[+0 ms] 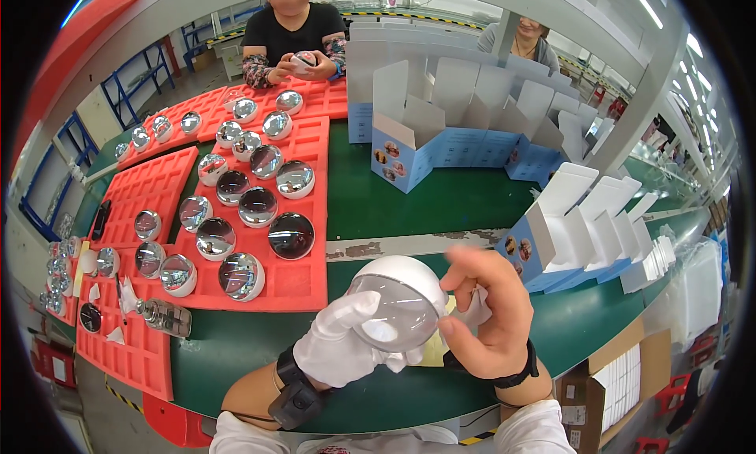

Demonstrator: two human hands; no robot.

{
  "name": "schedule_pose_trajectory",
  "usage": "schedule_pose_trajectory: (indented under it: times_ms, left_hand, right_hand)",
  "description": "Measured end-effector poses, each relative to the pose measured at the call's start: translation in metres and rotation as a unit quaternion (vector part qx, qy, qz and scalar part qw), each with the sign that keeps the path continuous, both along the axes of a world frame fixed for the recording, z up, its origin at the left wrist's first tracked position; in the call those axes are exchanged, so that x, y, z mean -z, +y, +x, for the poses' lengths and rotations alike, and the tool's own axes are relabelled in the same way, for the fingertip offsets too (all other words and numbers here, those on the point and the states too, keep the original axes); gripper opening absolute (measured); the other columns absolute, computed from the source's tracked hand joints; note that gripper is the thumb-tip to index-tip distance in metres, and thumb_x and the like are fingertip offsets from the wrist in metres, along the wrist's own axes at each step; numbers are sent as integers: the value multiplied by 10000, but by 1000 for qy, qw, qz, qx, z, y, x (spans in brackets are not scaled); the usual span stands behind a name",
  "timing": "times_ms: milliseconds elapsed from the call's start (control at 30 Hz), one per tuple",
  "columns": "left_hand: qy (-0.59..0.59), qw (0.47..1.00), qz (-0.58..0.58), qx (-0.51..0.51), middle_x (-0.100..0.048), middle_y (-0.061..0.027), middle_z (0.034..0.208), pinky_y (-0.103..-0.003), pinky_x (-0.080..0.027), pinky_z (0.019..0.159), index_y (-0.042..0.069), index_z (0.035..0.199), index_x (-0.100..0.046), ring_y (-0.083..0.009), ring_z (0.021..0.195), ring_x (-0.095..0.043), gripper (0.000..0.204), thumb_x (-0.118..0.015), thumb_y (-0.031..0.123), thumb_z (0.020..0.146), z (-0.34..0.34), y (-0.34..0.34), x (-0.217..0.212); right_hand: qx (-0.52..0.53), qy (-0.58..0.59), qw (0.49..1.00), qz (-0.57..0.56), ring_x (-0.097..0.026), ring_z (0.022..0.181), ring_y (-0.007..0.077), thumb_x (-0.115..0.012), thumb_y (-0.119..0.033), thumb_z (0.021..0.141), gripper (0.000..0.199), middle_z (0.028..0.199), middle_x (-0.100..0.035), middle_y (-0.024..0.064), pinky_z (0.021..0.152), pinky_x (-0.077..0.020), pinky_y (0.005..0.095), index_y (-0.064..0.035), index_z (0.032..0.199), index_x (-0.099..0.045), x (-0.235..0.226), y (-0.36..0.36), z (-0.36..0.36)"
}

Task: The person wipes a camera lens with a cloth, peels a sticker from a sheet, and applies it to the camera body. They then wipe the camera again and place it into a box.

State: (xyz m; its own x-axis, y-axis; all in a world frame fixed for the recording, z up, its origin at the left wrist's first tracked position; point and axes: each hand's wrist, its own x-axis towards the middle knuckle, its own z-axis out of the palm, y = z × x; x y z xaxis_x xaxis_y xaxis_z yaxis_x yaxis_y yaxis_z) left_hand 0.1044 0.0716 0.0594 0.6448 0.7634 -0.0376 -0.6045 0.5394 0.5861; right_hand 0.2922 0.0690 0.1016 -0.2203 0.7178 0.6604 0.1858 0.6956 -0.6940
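My left hand, in a white glove, holds a white half-sphere with a mirrored dome face just above the green table's near edge. My bare right hand is beside the dome on its right, fingers curled around a small pale cloth or film at the dome's rim. Black bands sit on both wrists.
Red foam trays with several mirrored domes lie left of centre. Open blue-and-white cartons stand in rows behind and to the right. A small bottle lies on the tray edge. Two people work across the table; one holds a dome.
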Motion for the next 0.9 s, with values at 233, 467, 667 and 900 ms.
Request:
schedule_pose_trajectory:
  times_ms: [233, 467, 667, 900]
  left_hand:
    - [-21, 998, -40, -48, -570, -133, 1141, -287, -501, 499, 88, 1365, -344, -214, 709, -640, 733, -713, 264, 756, 8, -1, -11]
    - [29, 999, 41, -13, -553, -115, 1144, -263, -479, 479, 135, 1383, -297, -186, 655, -610, 863, -759, 72, 657, 8, -1, -19]
    - [48, 999, 19, 9, -588, -91, 1058, -244, -466, 485, 118, 1365, -333, -165, 651, -593, 806, -759, 113, 681, -2, -5, -6]
    - [-20, 1000, -4, 22, -602, -69, 997, -242, -415, 503, 54, 1270, -460, -153, 702, -581, 593, -703, 286, 781, 1, -3, -3]
  right_hand:
    - [28, -81, 995, 52, -504, 664, 171, -586, 52, 716, 148, 875, -583, 107, 644, -403, 253, -15, 844, -619, 3, -2, 7]
    - [68, -82, 992, 72, -492, 724, 193, -532, 54, 769, 127, 832, -549, 92, 652, -398, 275, -17, 873, -547, 8, 2, 10]
    - [-28, -42, 999, -17, -447, 752, 173, -498, -14, 839, 52, 833, -494, 70, 700, -370, 263, -35, 886, -498, 9, 3, 9]
    - [-66, -49, 995, -54, -433, 773, 165, -499, -76, 870, 33, 844, -470, 57, 730, -358, 265, -45, 870, -489, 7, 6, 10]
